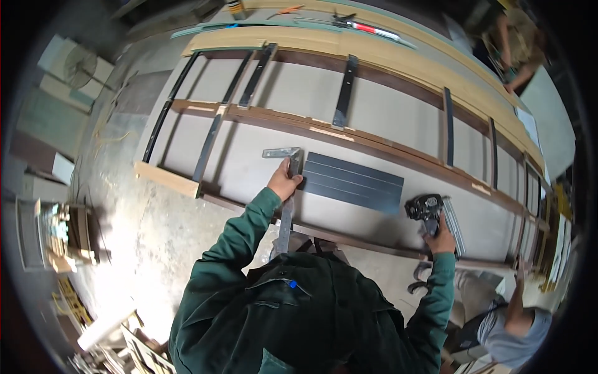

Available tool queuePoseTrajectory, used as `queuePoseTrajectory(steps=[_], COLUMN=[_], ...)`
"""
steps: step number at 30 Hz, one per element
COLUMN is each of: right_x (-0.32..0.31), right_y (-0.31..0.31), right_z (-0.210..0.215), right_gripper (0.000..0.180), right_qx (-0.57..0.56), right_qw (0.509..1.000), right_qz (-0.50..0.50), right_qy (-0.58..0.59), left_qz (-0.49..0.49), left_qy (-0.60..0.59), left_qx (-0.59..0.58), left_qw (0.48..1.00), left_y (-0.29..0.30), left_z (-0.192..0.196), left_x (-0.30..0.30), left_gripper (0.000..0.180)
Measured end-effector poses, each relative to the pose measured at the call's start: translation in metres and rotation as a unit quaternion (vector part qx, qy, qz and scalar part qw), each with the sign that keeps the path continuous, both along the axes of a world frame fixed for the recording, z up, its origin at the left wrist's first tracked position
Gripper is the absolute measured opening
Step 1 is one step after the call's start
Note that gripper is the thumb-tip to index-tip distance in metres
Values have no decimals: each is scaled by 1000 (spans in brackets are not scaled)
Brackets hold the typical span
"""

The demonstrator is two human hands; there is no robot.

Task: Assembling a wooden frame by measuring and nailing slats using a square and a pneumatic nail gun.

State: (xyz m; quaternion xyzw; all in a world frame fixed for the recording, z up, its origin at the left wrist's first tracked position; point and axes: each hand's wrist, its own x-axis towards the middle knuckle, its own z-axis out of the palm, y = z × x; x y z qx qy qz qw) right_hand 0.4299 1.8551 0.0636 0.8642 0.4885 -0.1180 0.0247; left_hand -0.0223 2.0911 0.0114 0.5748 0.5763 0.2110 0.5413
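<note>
My left hand (284, 182) is closed round a metal try square (295, 162), its short arm pointing left and its long blade running back toward my body. Just right of the square, a dark rectangular panel (354, 182) with thin pale lengthwise lines lies on the light sheet inside a wooden frame (380, 145). My right hand (441, 235) grips the handle of a black nail gun (427, 207), which is beside the panel's right end. The nail gun's silver magazine slants down along the right of that hand; its nose is hard to make out.
Dark crosspieces (346, 92) span the frame. Beyond it lie long pale boards (293, 38) and a caulking gun (367, 28). One person (514, 330) is at the lower right, another (520, 40) at the far right. A fan (80, 65) stands left; scrap wood (124, 340) lies lower left.
</note>
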Motion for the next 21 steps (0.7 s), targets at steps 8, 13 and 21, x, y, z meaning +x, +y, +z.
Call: queuePoseTrajectory(steps=[8, 13, 21], right_x=[-86, -107, -103], right_y=[113, 142, 133], right_z=[17, -48, -46], right_gripper=[70, 81, 46], right_qx=[228, 196, 175], right_qw=[934, 926, 942], right_qz=[267, 313, 252], right_qy=[63, 77, 135], left_qz=[-137, -226, -254], left_qy=[0, -53, -98], left_qx=[110, 166, 193], left_qw=[985, 959, 943], left_y=[-46, -65, -62], left_z=[70, 103, 108], left_x=[50, 101, 113], left_gripper=[71, 69, 67])
